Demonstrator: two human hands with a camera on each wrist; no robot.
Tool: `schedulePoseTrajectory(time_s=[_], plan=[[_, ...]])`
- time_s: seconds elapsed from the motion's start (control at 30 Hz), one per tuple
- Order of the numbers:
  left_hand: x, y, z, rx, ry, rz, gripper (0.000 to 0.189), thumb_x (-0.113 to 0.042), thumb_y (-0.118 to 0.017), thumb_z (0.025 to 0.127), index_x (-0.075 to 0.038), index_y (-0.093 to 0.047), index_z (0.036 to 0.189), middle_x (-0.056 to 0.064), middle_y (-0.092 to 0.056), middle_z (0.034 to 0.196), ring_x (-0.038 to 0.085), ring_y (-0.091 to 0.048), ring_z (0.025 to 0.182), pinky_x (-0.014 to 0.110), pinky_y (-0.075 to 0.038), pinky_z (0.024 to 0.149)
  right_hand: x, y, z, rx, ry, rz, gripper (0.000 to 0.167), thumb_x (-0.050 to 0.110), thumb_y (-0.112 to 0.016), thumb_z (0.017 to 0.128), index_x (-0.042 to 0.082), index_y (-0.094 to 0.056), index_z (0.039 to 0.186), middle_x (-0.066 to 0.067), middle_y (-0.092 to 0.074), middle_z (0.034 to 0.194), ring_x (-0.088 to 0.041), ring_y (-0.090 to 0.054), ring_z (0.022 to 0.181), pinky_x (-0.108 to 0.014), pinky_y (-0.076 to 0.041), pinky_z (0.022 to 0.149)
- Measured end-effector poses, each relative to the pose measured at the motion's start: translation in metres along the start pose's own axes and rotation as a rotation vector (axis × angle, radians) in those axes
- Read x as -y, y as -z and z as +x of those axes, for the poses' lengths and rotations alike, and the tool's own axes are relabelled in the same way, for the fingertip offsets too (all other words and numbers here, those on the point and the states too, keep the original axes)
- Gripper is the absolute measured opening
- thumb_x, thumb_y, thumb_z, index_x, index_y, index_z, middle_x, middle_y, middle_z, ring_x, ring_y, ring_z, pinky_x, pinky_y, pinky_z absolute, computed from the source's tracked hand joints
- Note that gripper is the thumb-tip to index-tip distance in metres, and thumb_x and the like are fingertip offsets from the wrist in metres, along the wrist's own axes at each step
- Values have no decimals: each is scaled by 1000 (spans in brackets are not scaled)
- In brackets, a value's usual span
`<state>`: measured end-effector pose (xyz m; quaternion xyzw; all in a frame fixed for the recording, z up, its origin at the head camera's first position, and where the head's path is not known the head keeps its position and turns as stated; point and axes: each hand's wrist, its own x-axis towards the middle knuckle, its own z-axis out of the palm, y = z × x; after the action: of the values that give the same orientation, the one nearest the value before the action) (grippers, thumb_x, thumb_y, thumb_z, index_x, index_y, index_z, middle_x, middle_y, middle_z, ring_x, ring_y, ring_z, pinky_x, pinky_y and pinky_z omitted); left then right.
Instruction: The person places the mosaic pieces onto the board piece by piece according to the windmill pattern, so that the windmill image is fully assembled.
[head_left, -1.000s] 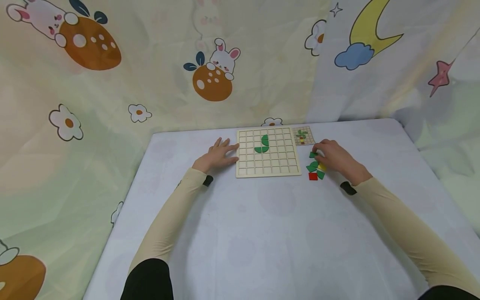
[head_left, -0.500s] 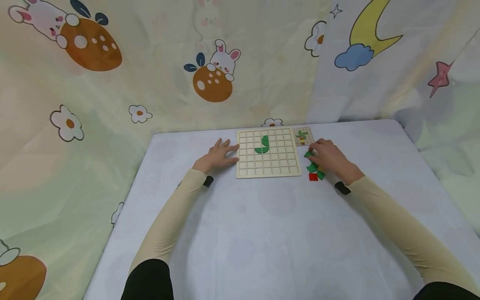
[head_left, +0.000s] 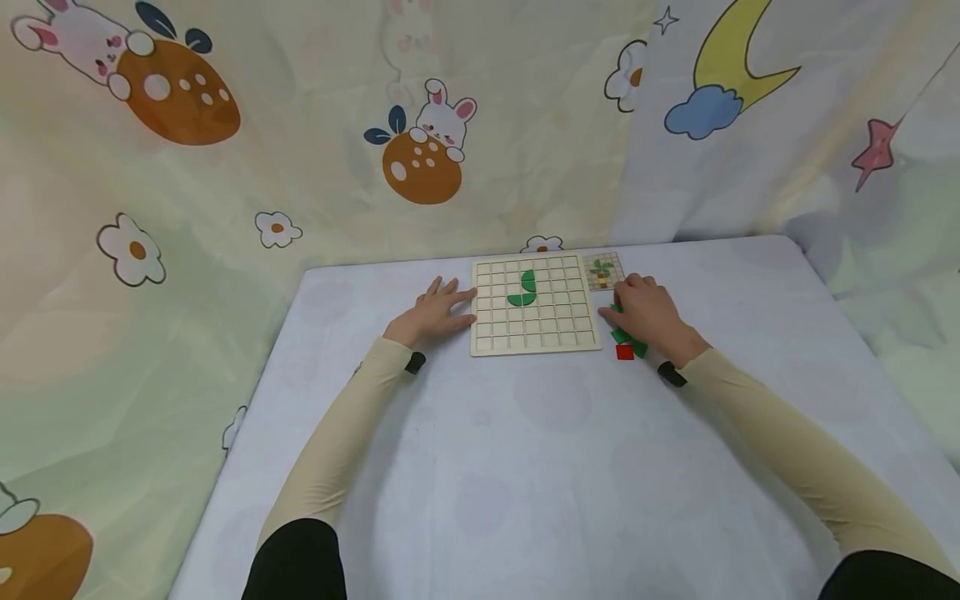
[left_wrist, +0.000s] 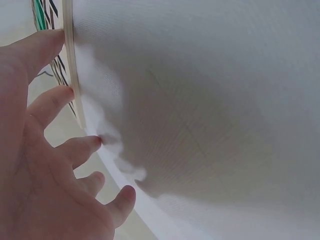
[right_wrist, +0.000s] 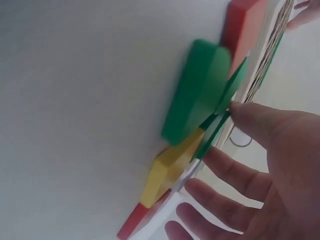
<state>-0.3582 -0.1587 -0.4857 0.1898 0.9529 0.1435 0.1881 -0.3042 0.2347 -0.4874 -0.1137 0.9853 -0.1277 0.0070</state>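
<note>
My left hand (head_left: 431,312) lies with fingers spread at the left edge of a square wooden grid board (head_left: 495,329); in the left wrist view, thumb and forefinger tips touch the board's side. Green rounded tiles (head_left: 528,282) sit near the board's middle. To the board's right, my right hand (head_left: 648,310) is over a small pile of coloured tiles. In the right wrist view its thumb and forefinger pinch a thin-looking green tile (right_wrist: 214,135) at its two ends. Beside that tile lie a larger-looking green tile (right_wrist: 192,95), a yellow tile (right_wrist: 170,167) and a red tile (right_wrist: 242,30).
A small pattern card (head_left: 604,271) with a green, yellow and red picture lies against the board's upper right side. The table (head_left: 487,467) has a white cloth, and a printed curtain (head_left: 322,167) hangs behind its far edge. Another red tile (right_wrist: 140,220) shows lower down.
My right hand has moved left over the tile pile, toward the board, and now hides the yellow tile in the head view. The left hand and the board stay put.
</note>
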Motion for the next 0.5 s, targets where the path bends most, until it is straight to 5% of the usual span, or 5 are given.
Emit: schedulePoseTrajectory(time_s=[0.1, 0.3, 0.5], plan=[[-1, -1, 0, -3, 2, -2, 68, -57, -51, 100, -32, -30, 159, 11, -7, 171, 37, 11, 157, 64, -7, 123, 0, -1, 0, 10, 16, 14, 32, 33, -69, 95, 1, -63, 96, -21, -58, 109, -39, -52, 99, -50, -47, 80], [-1, -1, -1, -14, 5, 7, 67, -56, -51, 100, -32, -30, 159, 11, -7, 171, 37, 11, 157, 64, -8, 123, -4, 7, -3, 78, 92, 69, 22, 8, -66, 95, 5, -69, 116, -24, -52, 136, -46, -41, 128, -63, -41, 102], [1, -3, 1, -7, 6, 17, 68, -58, -51, 100, -33, -29, 159, 11, -6, 171, 37, 11, 157, 64, -8, 123, -7, 13, -8, 96, 11, 13, 32, 6, -61, 96, 1, -60, 128, -27, -46, 141, -49, -39, 129, -62, -41, 104]])
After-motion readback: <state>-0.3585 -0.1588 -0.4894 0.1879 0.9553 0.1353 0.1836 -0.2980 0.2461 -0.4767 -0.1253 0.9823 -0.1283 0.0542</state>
